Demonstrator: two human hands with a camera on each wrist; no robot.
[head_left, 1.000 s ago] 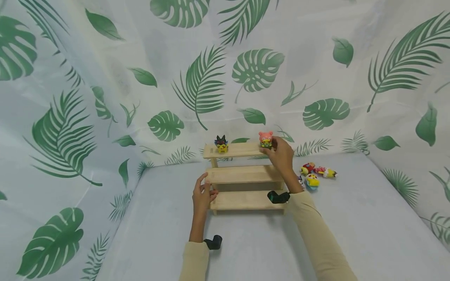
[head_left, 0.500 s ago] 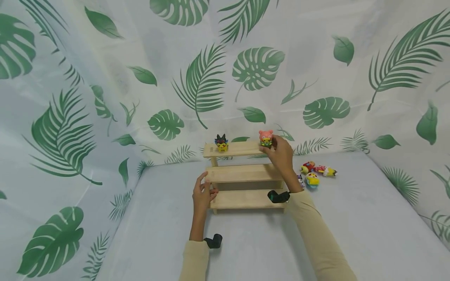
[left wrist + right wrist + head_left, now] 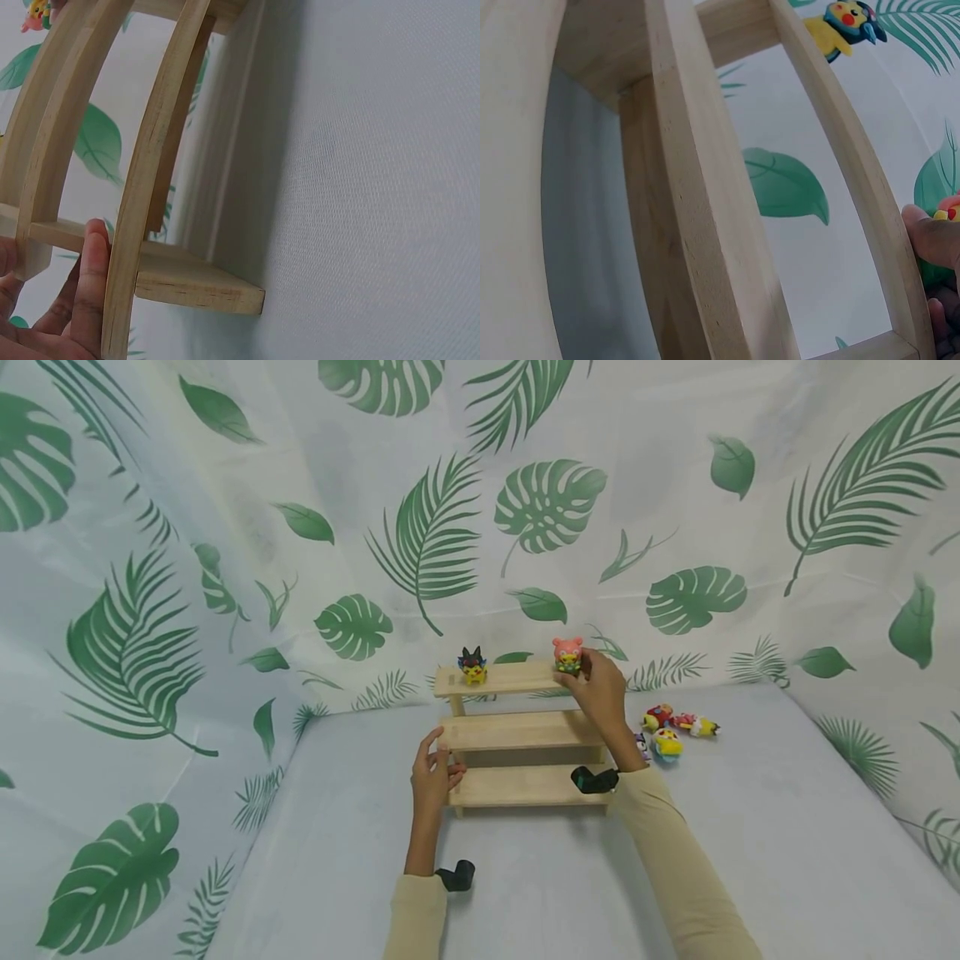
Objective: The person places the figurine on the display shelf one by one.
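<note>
A three-tier wooden display stand (image 3: 517,732) stands on the table in the head view. My left hand (image 3: 431,781) holds the stand at its left side; in the left wrist view one finger (image 3: 93,262) reaches between the middle and bottom tiers. At the right end of the top tier, my right hand (image 3: 600,689) pinches a yellow figurine in a pink hood (image 3: 567,656) between thumb and fingers. Only a sliver of that figurine shows in the right wrist view, beside the thumb (image 3: 930,234). A yellow figurine with a dark eared hood (image 3: 472,667) stands near the top tier's left end.
Several small figurines lie on the table right of the stand, among them a yellow one with a blue base (image 3: 667,744) and a red-and-yellow one (image 3: 657,718). A leaf-print curtain (image 3: 555,510) hangs behind. The pale table (image 3: 337,860) surrounds the stand.
Both hands stay where they were, and the pink-hooded figurine keeps its place at the top tier's right end. Only a slight camera shift shows.
</note>
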